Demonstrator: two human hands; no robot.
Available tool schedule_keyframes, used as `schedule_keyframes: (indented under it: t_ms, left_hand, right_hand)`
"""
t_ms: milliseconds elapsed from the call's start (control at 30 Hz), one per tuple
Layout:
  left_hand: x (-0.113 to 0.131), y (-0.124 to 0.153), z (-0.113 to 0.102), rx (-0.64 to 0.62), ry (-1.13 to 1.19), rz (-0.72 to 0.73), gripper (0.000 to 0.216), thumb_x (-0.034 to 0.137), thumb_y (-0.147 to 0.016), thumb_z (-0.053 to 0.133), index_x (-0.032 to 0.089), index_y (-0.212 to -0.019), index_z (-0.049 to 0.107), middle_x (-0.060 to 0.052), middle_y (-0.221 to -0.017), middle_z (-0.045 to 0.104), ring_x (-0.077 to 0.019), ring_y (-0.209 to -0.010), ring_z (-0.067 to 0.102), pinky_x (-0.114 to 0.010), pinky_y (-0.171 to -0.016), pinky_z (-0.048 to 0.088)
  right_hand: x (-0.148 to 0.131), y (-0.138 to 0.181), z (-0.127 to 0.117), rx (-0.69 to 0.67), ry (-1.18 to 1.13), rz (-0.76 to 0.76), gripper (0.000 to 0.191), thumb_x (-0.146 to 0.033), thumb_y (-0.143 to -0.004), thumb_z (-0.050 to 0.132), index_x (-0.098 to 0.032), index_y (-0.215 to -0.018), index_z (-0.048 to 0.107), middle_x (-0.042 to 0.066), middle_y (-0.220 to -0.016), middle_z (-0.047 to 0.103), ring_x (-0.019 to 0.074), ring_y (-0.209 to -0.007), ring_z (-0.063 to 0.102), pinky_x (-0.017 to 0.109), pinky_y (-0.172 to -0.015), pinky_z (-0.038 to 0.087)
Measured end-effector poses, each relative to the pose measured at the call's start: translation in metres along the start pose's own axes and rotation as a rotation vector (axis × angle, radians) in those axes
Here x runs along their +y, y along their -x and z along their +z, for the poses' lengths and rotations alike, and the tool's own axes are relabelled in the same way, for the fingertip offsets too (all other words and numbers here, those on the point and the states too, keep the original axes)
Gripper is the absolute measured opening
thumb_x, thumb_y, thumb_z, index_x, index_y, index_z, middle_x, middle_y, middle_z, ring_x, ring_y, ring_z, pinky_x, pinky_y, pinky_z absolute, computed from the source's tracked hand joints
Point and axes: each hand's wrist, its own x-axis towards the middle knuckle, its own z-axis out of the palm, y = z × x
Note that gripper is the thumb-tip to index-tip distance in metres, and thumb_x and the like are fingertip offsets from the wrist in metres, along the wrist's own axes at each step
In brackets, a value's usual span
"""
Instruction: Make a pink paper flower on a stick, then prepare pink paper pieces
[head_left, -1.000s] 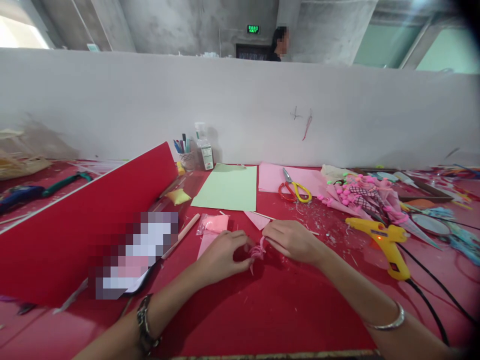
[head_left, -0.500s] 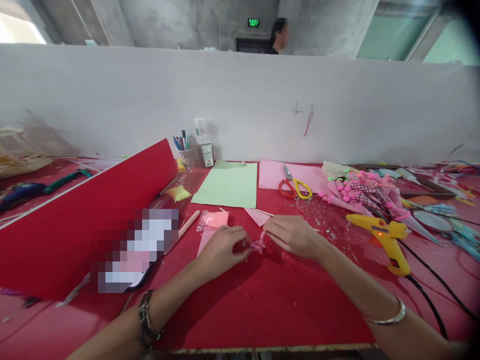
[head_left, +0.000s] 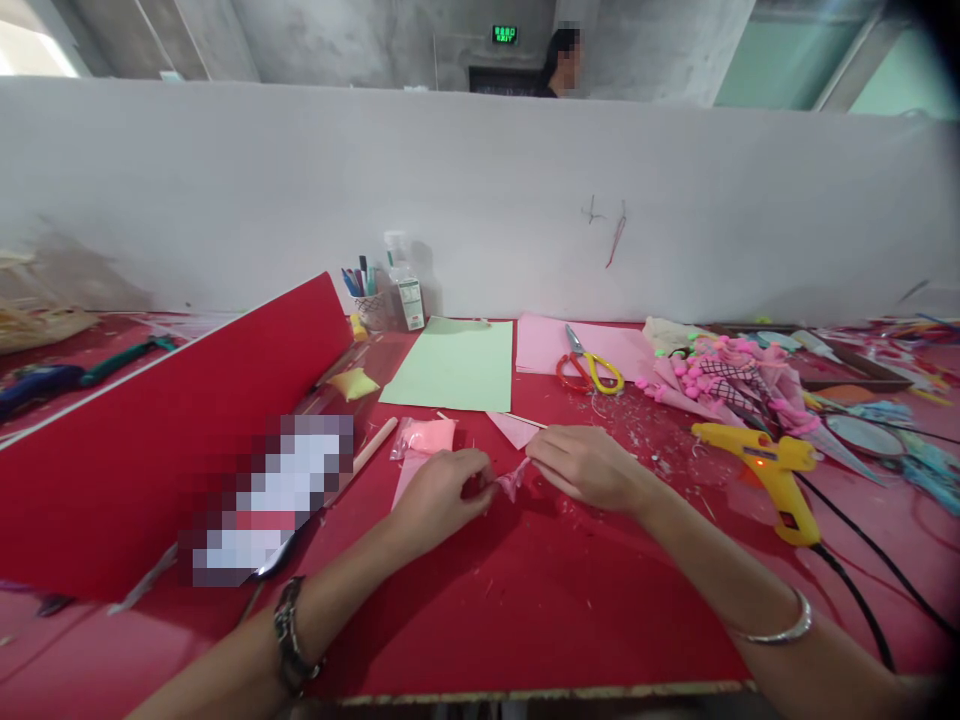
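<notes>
I see the left hand (head_left: 444, 494) and right hand (head_left: 589, 467) pinching a pink strip (head_left: 512, 483), which tugging toward nine o'clock could tear.

Over on the right of the bench (head_left: 540, 620), a yellow glue gun (head_left: 780, 475) lies with its little light glowing, black cable trailing off! Just behind it, a heap of pink cones (head_left: 739, 385) tipped with bobbles. Scissors (head_left: 587, 356), one handle red, one yellow, lie partly across pink sheets (head_left: 536, 345); a pale green sheet (head_left: 454, 365) sits alongside. Further left, a pen cup (head_left: 370, 312) beside a clear bottle (head_left: 409, 296), and beyond the white partition (head_left: 300, 180), a person (head_left: 553, 68) beneath a lit exit sign (head_left: 505, 34)!
</notes>
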Motion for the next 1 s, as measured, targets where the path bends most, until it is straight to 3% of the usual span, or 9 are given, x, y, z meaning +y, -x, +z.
schedule_keyframes:
  t_ms: [367,700,1000]
  left_hand:
    - [-0.005,0.0,-0.001,0.002,-0.034,-0.066,0.01,0.02,-0.073,0.045,0.018,-0.063,0.048,0.003,-0.062,0.053,-0.0096,-0.055,0.045,-0.02,-0.05,0.029]
    - [-0.013,-0.003,-0.005,0.022,-0.07,-0.116,0.011,0.024,-0.074,0.045,0.019,-0.065,0.051,0.003,-0.061,0.054,-0.0099,-0.055,0.046,-0.019,-0.047,0.027]
    - [-0.018,-0.003,-0.009,0.047,-0.055,-0.175,0.014,0.028,-0.074,0.047,0.019,-0.064,0.051,0.003,-0.06,0.056,-0.01,-0.053,0.047,-0.02,-0.046,0.027]
  right_hand:
    - [0.001,-0.001,0.002,0.015,0.067,-0.007,0.017,-0.017,-0.085,0.035,-0.015,-0.08,0.052,0.004,-0.077,0.056,0.0137,-0.068,0.047,0.024,-0.06,0.031]
    - [0.002,-0.003,-0.001,-0.015,0.063,0.089,0.018,-0.017,-0.085,0.036,-0.015,-0.081,0.054,0.005,-0.078,0.057,0.0132,-0.07,0.048,0.023,-0.061,0.032]
    - [0.004,-0.001,-0.002,0.061,0.094,0.161,0.016,-0.015,-0.083,0.037,-0.016,-0.076,0.052,0.002,-0.07,0.054,0.0118,-0.063,0.047,0.023,-0.055,0.029]
